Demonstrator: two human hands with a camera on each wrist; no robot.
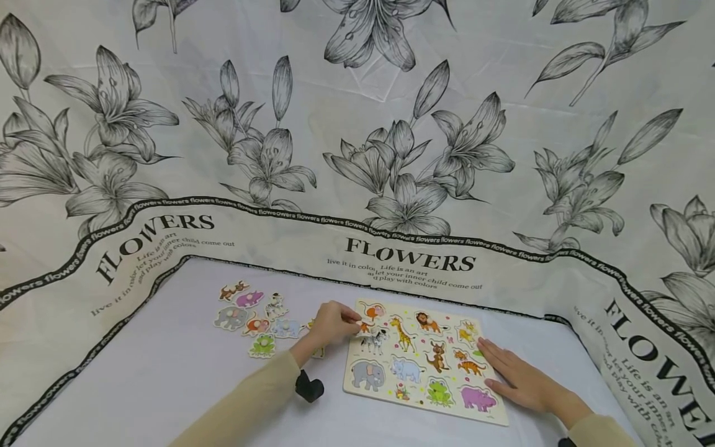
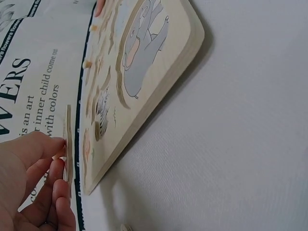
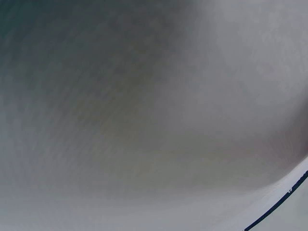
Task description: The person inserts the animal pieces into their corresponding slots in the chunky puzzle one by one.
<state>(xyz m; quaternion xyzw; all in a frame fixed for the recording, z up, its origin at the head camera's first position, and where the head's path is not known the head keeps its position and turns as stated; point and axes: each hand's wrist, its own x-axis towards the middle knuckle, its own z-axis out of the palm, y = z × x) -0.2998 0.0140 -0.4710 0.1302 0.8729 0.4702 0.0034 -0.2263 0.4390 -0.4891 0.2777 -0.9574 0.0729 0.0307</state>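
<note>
My left hand [image 1: 333, 324] pinches a thin wooden puzzle piece [image 2: 69, 149] between thumb and fingers, over the upper left of an animal puzzle board [image 1: 349, 372]. In the left wrist view the piece stands edge-on, so its picture is hidden; from the head it shows a bit of orange. Below it on the board is the zebra picture [image 1: 373, 341]. My right hand [image 1: 519, 375] rests with extended fingers on the board's right edge. The right wrist view is mostly blurred white surface.
Loose animal pieces lie left of the board, among them an elephant [image 1: 231, 318], a purple hippo [image 1: 249, 299], a frog [image 1: 261, 346] and a zebra [image 1: 275, 305]. My left forearm partly covers others. A flower-printed cloth [image 1: 413, 261] rises behind the white surface.
</note>
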